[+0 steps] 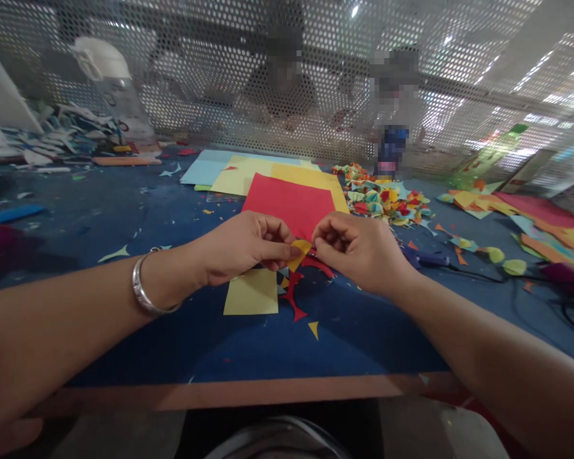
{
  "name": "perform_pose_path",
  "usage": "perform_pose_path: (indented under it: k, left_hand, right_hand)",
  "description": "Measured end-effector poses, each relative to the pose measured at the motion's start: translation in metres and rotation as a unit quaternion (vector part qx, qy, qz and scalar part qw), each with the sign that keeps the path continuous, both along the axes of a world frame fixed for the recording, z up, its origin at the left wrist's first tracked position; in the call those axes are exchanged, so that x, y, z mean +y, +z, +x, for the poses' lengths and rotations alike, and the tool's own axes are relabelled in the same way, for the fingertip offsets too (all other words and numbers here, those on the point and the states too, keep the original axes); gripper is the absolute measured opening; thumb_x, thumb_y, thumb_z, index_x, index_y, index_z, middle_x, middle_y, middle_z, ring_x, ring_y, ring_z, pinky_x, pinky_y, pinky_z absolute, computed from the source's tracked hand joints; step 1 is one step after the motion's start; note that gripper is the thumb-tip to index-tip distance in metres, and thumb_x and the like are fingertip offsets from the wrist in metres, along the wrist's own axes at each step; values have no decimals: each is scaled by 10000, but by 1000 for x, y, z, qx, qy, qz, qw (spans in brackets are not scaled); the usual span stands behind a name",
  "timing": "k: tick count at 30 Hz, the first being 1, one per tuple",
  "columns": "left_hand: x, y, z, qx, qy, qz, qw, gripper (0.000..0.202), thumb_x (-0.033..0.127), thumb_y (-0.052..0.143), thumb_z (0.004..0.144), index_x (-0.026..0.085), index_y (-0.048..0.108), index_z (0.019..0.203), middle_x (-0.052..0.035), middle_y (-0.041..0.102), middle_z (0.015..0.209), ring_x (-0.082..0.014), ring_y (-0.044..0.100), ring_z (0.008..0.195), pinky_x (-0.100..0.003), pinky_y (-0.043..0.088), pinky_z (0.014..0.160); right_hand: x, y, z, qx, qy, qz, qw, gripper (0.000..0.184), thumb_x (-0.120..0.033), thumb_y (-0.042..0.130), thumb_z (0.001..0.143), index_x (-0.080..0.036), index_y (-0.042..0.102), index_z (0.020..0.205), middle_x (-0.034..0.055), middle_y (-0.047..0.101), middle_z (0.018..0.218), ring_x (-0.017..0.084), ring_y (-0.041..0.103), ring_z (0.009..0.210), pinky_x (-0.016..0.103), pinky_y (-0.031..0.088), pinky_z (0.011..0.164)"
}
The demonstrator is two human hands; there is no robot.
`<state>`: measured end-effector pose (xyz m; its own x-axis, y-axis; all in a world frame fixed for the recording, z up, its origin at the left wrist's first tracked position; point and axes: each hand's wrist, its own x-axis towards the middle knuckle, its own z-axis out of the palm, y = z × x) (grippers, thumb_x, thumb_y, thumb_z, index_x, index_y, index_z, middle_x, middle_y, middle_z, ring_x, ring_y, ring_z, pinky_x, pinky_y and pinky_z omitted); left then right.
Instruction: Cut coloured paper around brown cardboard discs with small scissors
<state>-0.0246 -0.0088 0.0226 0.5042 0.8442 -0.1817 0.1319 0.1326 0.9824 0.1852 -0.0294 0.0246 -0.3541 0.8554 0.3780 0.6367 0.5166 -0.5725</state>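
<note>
A small yellow paper piece (299, 252) with a rounded edge is pinched between the thumb and fingers of my left hand (249, 250). Close by on its right, my right hand (358, 248) is closed in a pinch, fingertips at the piece's right edge; whatever they grip is hidden. Beneath the hands lie curved red paper offcuts (294, 296), and a pale yellow paper sheet (252, 293) is by my left hand. Nearer the table edge is a pointed yellow scrap (314, 329). A red paper sheet (289, 201) lies just beyond both hands.
Behind stand a clear bottle (129, 108) and a perforated metal screen (201, 95), with people beyond it. At right are a pile of small folded paper pieces (387, 201), a purple tool with a cord (428, 258) and stacked coloured paper (545, 217). A blue tool (12, 213) lies left.
</note>
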Motion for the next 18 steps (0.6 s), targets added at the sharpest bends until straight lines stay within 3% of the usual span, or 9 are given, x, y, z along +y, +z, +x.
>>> perform_pose_path:
  k: [3, 7, 11, 15, 18]
  left_hand:
    - [0, 0, 1, -51, 30, -48, 997, 260, 179, 873, 676, 151, 615, 699, 39, 621, 583, -54, 572, 508, -149, 454, 508]
    - [3, 1, 3, -97, 77, -92, 988, 107, 106, 759, 801, 128, 655, 788, 3, 663, 673, -58, 617, 556, -139, 495, 544]
    - [6, 1, 3, -118, 63, -120, 984, 72, 82, 679, 864, 117, 675, 802, -21, 683, 704, -50, 622, 564, -123, 507, 568]
    - [4, -1, 2, -110, 44, -104, 987, 50, 126, 685, 862, 109, 692, 814, -45, 712, 732, -86, 669, 596, -152, 527, 581]
    - [1, -4, 3, -99, 46, -64, 992, 69, 180, 730, 830, 117, 712, 809, -54, 738, 758, -132, 720, 669, -197, 568, 650]
  right_hand:
    - [0, 1, 3, -7, -2, 53, 999, 44, -190, 606, 853, -174, 639, 827, -19, 600, 661, 86, 479, 530, 219, 388, 511]
    - [-3, 1, 3, -54, 55, 131, 988, 83, -168, 599, 891, -171, 662, 946, 9, 652, 769, 100, 549, 601, 227, 434, 587]
    - [-6, -1, 3, -108, 110, 178, 972, 149, -149, 577, 928, -143, 676, 1039, 52, 685, 876, 116, 594, 684, 236, 451, 644]
    - [-4, -3, 2, -82, 123, 180, 972, 120, -139, 584, 936, -133, 688, 996, 38, 673, 845, 106, 590, 693, 221, 450, 644]
    - [-3, -2, 0, -29, 97, 130, 986, 69, -129, 614, 903, -136, 679, 923, 0, 630, 760, 81, 550, 614, 198, 438, 581]
